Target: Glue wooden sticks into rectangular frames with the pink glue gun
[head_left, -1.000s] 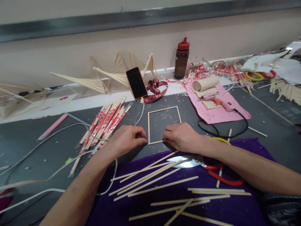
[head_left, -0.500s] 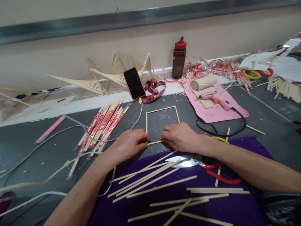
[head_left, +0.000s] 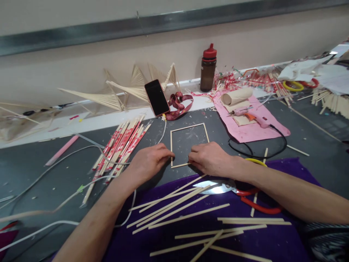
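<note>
A square of thin wooden sticks (head_left: 188, 127) lies flat on the dark grey table in front of me. My left hand (head_left: 151, 160) is at its left side, fingers drawn together, the fingertips on the left stick a little above the lower corner. With curled fingers, my right hand (head_left: 205, 155) grips the lower right corner and hides it. Just below the hands, several loose wooden sticks (head_left: 188, 215) are spread over a purple cloth (head_left: 131, 247). Scissors (head_left: 218, 187) with red and yellow handles lie partly under my right forearm.
A pink glue gun (head_left: 252, 115) rests on a pink sheet (head_left: 242, 136) beside a cardboard roll (head_left: 237, 96). Packed chopsticks (head_left: 117, 145) and white cables (head_left: 58, 209) lie leftward. At the back stand a phone (head_left: 157, 97), a bottle (head_left: 208, 71) and a stick structure (head_left: 92, 97).
My left hand has shifted slightly up from the lower left corner, which now shows, to the left stick. My right hand stays at the lower right corner.
</note>
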Demonstrator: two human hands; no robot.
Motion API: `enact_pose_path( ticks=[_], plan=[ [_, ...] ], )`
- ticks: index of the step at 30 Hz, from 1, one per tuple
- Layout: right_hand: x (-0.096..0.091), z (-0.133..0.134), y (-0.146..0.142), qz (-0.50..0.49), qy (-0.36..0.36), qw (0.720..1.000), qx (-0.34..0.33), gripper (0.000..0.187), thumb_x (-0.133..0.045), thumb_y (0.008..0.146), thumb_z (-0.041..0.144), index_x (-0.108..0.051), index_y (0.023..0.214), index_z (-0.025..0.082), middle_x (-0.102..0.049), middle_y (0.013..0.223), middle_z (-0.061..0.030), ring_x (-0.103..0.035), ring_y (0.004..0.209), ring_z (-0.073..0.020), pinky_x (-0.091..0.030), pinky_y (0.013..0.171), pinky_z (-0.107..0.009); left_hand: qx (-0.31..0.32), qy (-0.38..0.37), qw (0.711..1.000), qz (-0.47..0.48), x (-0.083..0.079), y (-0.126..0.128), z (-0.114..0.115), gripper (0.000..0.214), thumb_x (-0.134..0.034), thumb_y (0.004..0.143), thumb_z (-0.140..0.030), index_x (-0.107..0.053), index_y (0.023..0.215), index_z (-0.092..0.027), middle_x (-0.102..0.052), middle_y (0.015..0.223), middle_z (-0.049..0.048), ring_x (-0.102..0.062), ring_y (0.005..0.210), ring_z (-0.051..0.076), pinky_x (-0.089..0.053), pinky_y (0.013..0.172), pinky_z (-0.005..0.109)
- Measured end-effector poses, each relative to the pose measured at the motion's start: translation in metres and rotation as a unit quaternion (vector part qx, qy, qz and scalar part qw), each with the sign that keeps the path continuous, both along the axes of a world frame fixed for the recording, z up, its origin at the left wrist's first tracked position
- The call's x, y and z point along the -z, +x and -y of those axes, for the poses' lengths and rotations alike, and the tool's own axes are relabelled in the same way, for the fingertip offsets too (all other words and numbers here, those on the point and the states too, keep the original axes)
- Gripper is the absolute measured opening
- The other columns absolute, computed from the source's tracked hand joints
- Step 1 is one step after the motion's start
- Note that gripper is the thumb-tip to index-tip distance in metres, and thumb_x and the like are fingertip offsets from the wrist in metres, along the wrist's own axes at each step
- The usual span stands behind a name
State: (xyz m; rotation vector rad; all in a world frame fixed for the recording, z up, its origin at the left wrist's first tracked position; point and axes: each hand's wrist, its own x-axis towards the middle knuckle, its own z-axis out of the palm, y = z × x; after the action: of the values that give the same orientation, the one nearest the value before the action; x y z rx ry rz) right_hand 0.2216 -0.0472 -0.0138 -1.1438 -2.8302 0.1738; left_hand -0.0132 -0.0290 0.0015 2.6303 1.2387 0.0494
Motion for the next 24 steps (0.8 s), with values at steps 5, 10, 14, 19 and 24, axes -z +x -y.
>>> enact_pose_path(
  ticks=[5,10,14,19,24],
  plan=[
    [-0.002,0.0,-0.001,0.004,-0.004,1.0,0.001,0.022,-0.043,0.09,0.025,-0.063,0.086,0.017,-0.063,0.082,-0.0047,-0.054,0.067,-0.0131,-0.018,0.05,-0.028,0.039,0.032,0.998,-0.047,0.007,0.001,0.001,0.027,-0.044,0.089,-0.023,-0.067,0.102,-0.027,-0.063,0.093,0.0007,-0.061,0.078,0.012,-0.042,0.065,0.022],
    [0.001,-0.001,0.0,-0.003,-0.001,1.0,-0.002,0.022,-0.042,0.089,0.026,-0.062,0.085,0.018,-0.062,0.081,-0.0043,-0.054,0.067,-0.0138,-0.017,0.05,-0.028,0.048,0.045,0.997,-0.04,0.011,0.001,0.0,0.024,-0.045,0.089,-0.023,-0.068,0.099,-0.026,-0.063,0.091,0.0003,-0.061,0.078,0.011,-0.041,0.064,0.021],
    [0.003,0.0,-0.001,-0.004,0.003,1.0,-0.004,0.02,-0.044,0.087,0.024,-0.063,0.086,0.018,-0.062,0.081,-0.0041,-0.054,0.067,-0.0138,-0.016,0.05,-0.028,0.043,0.047,0.997,-0.041,0.011,0.002,-0.001,0.024,-0.046,0.089,-0.024,-0.068,0.098,-0.026,-0.064,0.091,-0.0001,-0.061,0.078,0.012,-0.041,0.063,0.021],
    [-0.012,-0.004,0.004,-0.01,-0.034,0.999,0.01,0.024,-0.046,0.089,0.026,-0.069,0.083,0.02,-0.064,0.084,-0.0042,-0.056,0.07,-0.0128,-0.021,0.051,-0.026,0.043,0.04,0.998,-0.034,0.012,-0.001,0.0,0.024,-0.045,0.09,-0.027,-0.068,0.098,-0.027,-0.064,0.092,0.0,-0.062,0.079,0.012,-0.042,0.064,0.022],
    [-0.036,-0.019,0.03,-0.151,-0.02,0.988,0.039,0.019,-0.053,0.087,0.024,-0.071,0.091,0.02,-0.066,0.091,-0.0024,-0.058,0.075,-0.0101,-0.033,0.059,-0.021,0.041,0.026,0.999,-0.024,0.013,-0.005,-0.004,0.027,-0.042,0.091,-0.031,-0.067,0.099,-0.026,-0.064,0.095,0.001,-0.063,0.077,0.013,-0.044,0.064,0.023]
  ],
)
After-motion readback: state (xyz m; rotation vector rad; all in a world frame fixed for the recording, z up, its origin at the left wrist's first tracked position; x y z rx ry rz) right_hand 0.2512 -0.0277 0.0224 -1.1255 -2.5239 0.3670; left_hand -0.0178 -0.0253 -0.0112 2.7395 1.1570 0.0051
